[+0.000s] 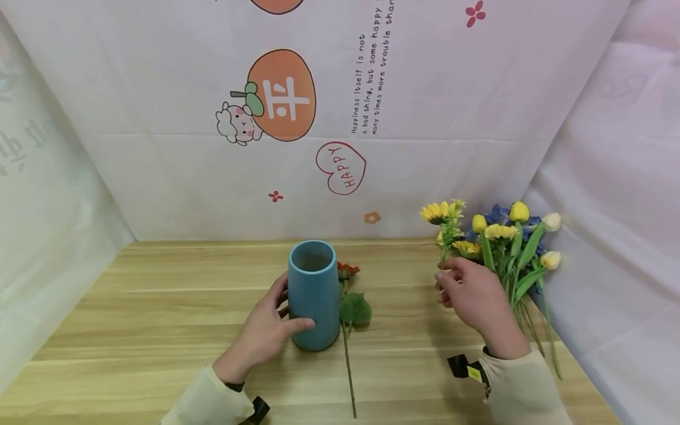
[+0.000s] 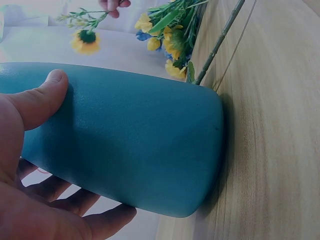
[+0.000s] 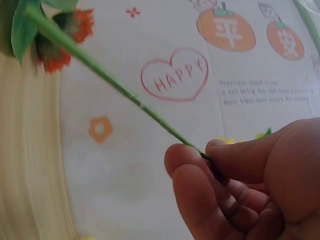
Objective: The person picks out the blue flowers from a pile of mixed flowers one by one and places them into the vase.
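1. Closest to the head camera, at the left, is a light sleeve (image 1: 208, 401), and from it comes the left hand (image 1: 271, 327). Its thumb lies across the front and its fingers go round the far side, so it grips the vase.
2. This blue vase (image 1: 314, 307) stands upright on the wooden table (image 1: 159, 307). A hard sideways push from the left hand could, I think, tip it.
3. Just right of it lies a red flower (image 1: 347, 271) (partly hidden by the vase; whether they touch, I cannot tell). If the vase slides right, it could crush the leaf (image 1: 355, 309).
4. Farther right, well apart from the vase, the right hand (image 1: 475, 292) pinches the stem of a yellow flower (image 1: 438, 212) between thumb and forefinger. Such a small pinch may let the stem turn or slip.
5. At far right lies the bunch of flowers (image 1: 523, 248), near the held bloom; its leaves could catch that one and drag others along.
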The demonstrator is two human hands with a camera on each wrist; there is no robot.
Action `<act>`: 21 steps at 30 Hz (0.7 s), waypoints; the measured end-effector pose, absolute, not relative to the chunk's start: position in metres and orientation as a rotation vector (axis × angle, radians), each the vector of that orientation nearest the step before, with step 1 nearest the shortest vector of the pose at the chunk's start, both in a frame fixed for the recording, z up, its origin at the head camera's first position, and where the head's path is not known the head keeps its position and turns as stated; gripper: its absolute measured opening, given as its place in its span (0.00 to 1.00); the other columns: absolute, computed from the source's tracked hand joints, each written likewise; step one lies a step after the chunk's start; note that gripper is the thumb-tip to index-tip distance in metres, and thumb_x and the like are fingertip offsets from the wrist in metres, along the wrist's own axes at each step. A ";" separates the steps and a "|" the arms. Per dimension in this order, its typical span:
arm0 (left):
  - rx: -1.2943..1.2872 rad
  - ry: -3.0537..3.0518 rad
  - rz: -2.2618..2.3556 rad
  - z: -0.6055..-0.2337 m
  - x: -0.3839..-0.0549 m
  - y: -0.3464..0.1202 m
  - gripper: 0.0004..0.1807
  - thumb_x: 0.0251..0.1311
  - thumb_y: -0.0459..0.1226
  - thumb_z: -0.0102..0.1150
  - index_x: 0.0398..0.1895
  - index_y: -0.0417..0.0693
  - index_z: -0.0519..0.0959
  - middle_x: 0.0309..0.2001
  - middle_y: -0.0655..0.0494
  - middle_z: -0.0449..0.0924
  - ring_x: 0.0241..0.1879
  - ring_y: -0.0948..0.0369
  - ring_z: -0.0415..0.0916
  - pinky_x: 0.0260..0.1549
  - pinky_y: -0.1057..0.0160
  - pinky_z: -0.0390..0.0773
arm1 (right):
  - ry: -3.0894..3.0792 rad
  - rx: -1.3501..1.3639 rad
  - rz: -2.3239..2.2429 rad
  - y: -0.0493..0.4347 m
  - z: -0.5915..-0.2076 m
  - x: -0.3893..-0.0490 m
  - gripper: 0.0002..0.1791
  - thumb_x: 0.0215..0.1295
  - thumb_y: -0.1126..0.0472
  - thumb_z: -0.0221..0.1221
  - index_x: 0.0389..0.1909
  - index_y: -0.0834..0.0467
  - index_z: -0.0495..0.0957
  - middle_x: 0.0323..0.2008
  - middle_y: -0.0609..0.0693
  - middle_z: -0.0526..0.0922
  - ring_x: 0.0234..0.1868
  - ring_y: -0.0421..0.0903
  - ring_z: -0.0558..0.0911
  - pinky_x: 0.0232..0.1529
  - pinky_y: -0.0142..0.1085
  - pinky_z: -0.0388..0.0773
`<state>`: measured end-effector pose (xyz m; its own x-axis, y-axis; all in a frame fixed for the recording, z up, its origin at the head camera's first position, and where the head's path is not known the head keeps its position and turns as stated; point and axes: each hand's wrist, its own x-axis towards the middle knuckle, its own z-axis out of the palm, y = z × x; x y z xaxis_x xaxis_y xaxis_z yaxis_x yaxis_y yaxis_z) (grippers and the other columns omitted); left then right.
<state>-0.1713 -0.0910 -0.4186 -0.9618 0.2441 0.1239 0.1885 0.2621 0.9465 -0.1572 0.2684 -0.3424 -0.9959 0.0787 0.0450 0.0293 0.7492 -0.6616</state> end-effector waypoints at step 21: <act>0.434 2.468 1.826 -0.419 -0.171 -0.091 0.55 0.49 0.44 0.79 0.78 0.56 0.54 0.71 0.48 0.63 0.68 0.47 0.62 0.62 0.39 0.66 | -2.534 0.122 1.968 0.236 -0.360 -0.160 0.28 0.78 0.71 0.43 0.75 0.58 0.54 0.46 0.64 0.70 0.39 0.57 0.82 0.40 0.48 0.84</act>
